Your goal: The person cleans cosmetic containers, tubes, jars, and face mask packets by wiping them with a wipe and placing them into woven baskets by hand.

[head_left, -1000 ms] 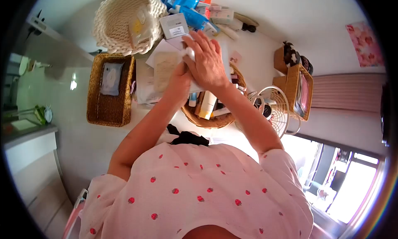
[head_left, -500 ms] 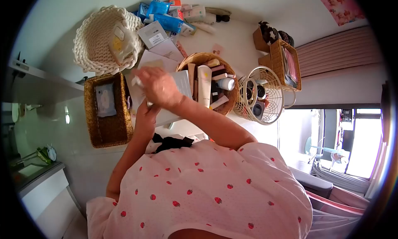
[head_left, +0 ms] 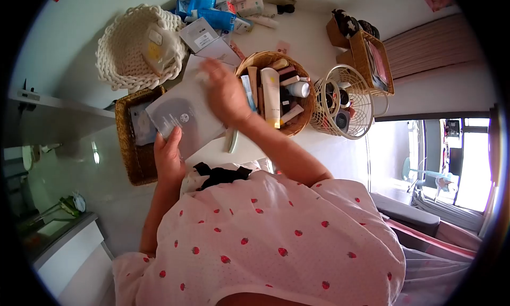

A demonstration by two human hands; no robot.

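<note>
My left hand [head_left: 169, 153] grips a flat grey-white box [head_left: 183, 117] by its near edge, thumb on the top face. The box is tilted, with a round printed mark and small lettering on it. Over its right side is my right hand [head_left: 227, 96], smeared by motion, so its grip is unclear. A round wicker basket [head_left: 309, 112] of tubes and bottles stands just right of that hand. Partly behind the box, at left, is a brown woven basket [head_left: 127, 146] with a pale packet [head_left: 142, 126] in it.
A white chunky-knit basket [head_left: 111, 56] stands at the back left. Blue packs [head_left: 218, 18] and grey-white cartons [head_left: 199, 34] are piled behind. At right are a cream wire basket [head_left: 366, 112] holding round containers and a rectangular wicker basket [head_left: 387, 85].
The box has come up into view, tilted, its printed face showing in my left hand. My right hand has shifted right, off my left hand. The camera view has shifted slightly.
</note>
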